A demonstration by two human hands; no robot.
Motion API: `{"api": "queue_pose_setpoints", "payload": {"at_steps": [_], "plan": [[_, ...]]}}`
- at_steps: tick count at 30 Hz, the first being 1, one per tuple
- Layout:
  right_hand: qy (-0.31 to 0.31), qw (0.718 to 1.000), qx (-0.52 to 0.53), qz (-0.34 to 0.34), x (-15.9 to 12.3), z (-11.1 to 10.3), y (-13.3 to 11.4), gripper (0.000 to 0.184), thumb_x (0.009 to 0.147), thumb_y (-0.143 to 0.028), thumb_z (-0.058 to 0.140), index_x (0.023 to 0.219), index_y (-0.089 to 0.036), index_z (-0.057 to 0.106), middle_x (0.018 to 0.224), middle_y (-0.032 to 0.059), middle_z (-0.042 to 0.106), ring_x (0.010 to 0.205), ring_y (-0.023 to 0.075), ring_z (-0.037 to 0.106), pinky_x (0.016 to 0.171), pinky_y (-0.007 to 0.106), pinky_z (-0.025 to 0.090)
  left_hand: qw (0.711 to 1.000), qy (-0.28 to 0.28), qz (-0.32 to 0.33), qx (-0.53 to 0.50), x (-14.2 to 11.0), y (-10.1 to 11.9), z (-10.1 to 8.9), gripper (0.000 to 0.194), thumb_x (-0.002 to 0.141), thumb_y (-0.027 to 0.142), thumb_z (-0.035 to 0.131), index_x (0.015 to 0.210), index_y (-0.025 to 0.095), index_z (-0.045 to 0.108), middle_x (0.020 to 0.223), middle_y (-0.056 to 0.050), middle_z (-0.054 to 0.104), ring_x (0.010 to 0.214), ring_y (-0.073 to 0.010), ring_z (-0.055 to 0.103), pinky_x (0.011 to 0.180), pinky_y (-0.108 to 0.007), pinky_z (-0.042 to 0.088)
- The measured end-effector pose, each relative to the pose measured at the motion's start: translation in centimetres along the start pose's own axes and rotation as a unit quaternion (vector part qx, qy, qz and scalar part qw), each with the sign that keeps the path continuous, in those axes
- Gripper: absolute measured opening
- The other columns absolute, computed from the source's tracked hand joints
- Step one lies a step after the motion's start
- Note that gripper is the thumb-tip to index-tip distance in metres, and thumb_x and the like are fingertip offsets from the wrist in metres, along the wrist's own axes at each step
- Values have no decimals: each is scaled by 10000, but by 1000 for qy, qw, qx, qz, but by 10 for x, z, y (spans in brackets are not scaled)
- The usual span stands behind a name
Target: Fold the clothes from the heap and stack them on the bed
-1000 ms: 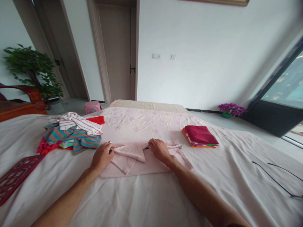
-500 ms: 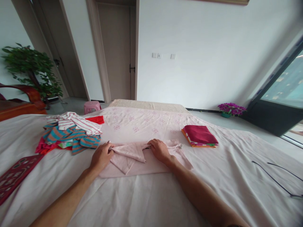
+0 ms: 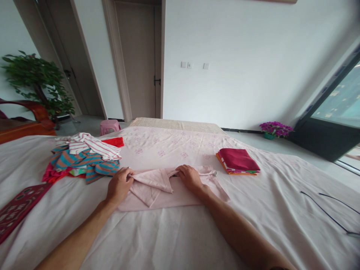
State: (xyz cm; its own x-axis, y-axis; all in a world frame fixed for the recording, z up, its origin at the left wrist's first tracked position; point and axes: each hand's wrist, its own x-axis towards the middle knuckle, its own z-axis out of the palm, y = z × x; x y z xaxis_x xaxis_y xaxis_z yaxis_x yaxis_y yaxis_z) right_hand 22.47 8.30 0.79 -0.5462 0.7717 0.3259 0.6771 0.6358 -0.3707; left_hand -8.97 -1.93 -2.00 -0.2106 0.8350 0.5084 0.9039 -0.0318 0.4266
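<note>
A pale pink garment [image 3: 157,191], partly folded and looking like a shirt, lies across the sheet in front of me. My left hand [image 3: 120,183] pinches its left edge near the top corner. On its upper edge, right of the middle, my right hand [image 3: 189,177] has its fingers curled over the cloth. One flap with a hemmed end hangs down in a point between the hands. My fingertips are partly hidden by the hands and fabric.
Left of the garment lies a heap of crumpled striped clothes [image 3: 87,157]. A dark red patterned cloth [image 3: 22,210] is nearer me. A folded stack of red and orange clothes [image 3: 239,160] sits to the right. Eyeglasses [image 3: 326,212] rest at the right on the sheet [image 3: 168,240].
Almost nothing differs. My left hand has shifted very slightly, and both hands keep their places on the pink garment.
</note>
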Motion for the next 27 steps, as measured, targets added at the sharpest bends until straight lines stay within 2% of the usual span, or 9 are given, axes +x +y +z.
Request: {"api": "queue_pose_setpoints", "payload": {"at_steps": [5, 12, 20, 27], "plan": [[0, 1000, 6, 3, 0, 1, 1, 215, 908, -204, 516, 1035, -235, 686, 1015, 39, 703, 943, 173, 625, 830, 242, 414, 1000, -3, 0, -8, 0, 0, 1, 124, 738, 148, 470, 785, 230, 550, 890, -15, 635, 906, -189, 609, 784, -279, 439], [-3, 1000, 24, 16, 1, 4, 3, 227, 900, -184, 516, 1047, -231, 684, 1045, 40, 699, 973, 163, 622, 859, 234, 414, 999, 21, 0, -26, 0, 1, 0, 122, 753, 164, 464, 797, 230, 557, 879, -14, 629, 894, -185, 606, 791, -271, 444], [-1, 999, 28, 15, 1, 3, 3, 213, 902, -205, 529, 1040, -235, 688, 1044, 36, 702, 979, 167, 623, 865, 239, 418, 999, -17, -10, -38, 2, -4, 5, 131, 748, 153, 453, 790, 227, 553, 891, -19, 628, 907, -186, 608, 808, -279, 451], [-11, 999, 22, 26, 2, 2, 1, 216, 905, -215, 526, 1043, -233, 691, 1046, 37, 705, 987, 171, 620, 872, 247, 416, 999, -5, -20, -42, 1, -6, 5, 130, 763, 179, 463, 823, 230, 566, 919, -19, 642, 901, -188, 614, 806, -285, 453]]}}
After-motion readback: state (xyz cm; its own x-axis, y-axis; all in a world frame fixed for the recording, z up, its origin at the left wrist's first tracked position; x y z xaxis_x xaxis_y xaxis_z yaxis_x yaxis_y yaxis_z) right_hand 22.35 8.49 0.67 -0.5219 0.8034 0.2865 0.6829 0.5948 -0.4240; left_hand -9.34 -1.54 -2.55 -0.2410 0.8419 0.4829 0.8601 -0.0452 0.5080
